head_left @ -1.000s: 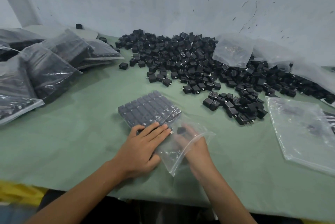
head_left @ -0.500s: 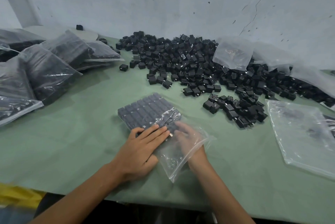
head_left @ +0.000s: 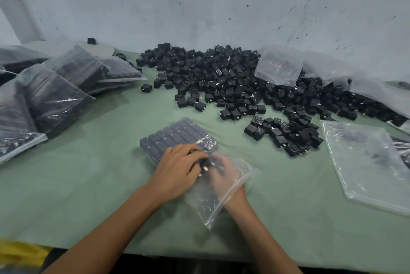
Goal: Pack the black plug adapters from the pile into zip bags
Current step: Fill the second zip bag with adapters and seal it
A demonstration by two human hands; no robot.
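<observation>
A clear zip bag (head_left: 221,198) lies on the green table in front of me, its far half filled with neat rows of black plug adapters (head_left: 175,134). My left hand (head_left: 177,169) lies on top of the bag, fingers curled over the nearest row through the plastic. My right hand (head_left: 224,171) is inside the bag's mouth, blurred behind the plastic, and holds an adapter with its prongs showing against that row. The big loose pile of adapters (head_left: 221,80) spreads along the wall, with a smaller heap (head_left: 286,134) closer on the right.
Several filled bags (head_left: 55,96) are stacked at the left. Flat empty bags (head_left: 366,158) lie at the right, and another clear bag (head_left: 279,67) rests on the pile. The table's front edge (head_left: 155,253) runs just below my forearms.
My left fingers went from flat on the bag to curled over the near row. My right hand pushed deeper into the bag, towards my left hand.
</observation>
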